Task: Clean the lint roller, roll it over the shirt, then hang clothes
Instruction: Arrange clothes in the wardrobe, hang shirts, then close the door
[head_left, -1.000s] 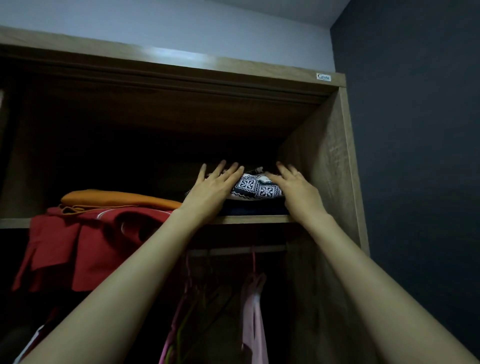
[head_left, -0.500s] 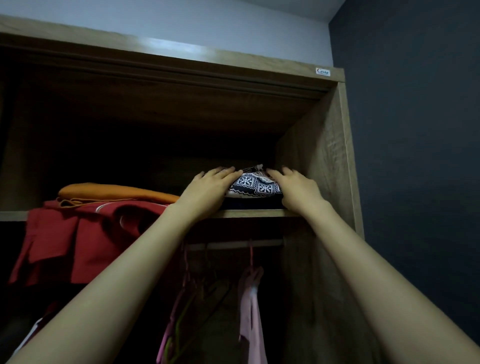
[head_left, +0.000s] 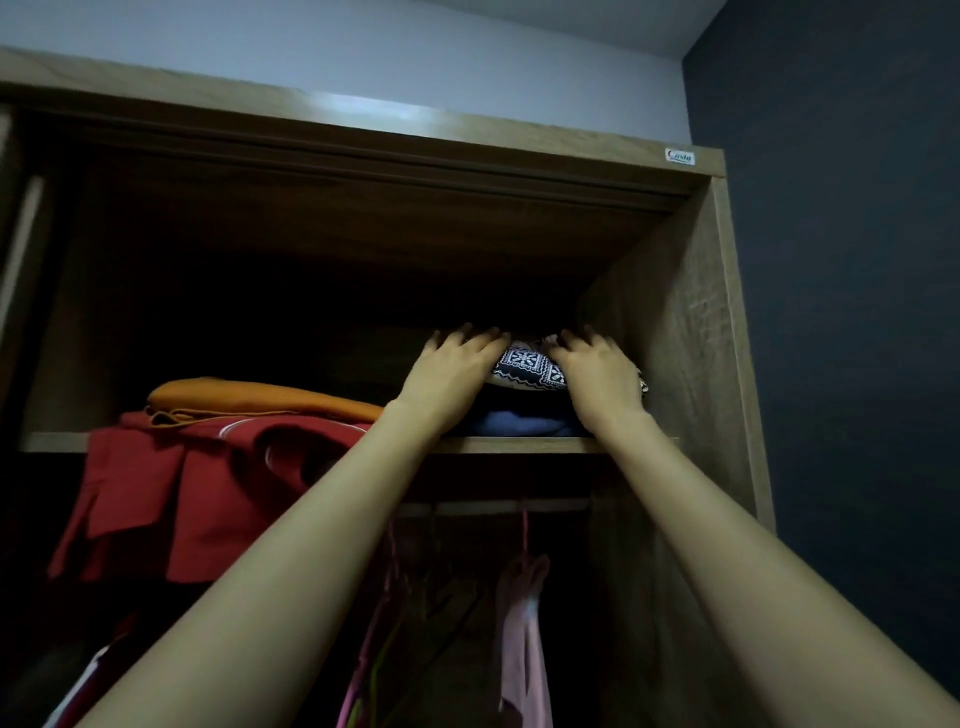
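Note:
Both arms reach up to the top shelf (head_left: 514, 445) of a wooden wardrobe. A folded dark-blue and white patterned garment (head_left: 527, 366) lies on a stack of dark and blue folded clothes (head_left: 519, 422) at the shelf's right end. My left hand (head_left: 449, 371) lies on the garment's left side, fingers stretched over its top. My right hand (head_left: 597, 376) covers its right side, fingers extended toward the back. The fingertips fade into the dark shelf. No lint roller is in view.
A folded orange cloth (head_left: 260, 397) lies on a red garment (head_left: 208, 488) that hangs over the shelf edge at left. Below the shelf a rail (head_left: 493, 506) carries hangers and a pink garment (head_left: 524, 623). The wardrobe's side panel (head_left: 675, 338) stands close to my right hand.
Both hands have slid further back over the patterned garment, pushing it deeper onto the shelf. The fingers have flattened onto it. The view has tilted slightly.

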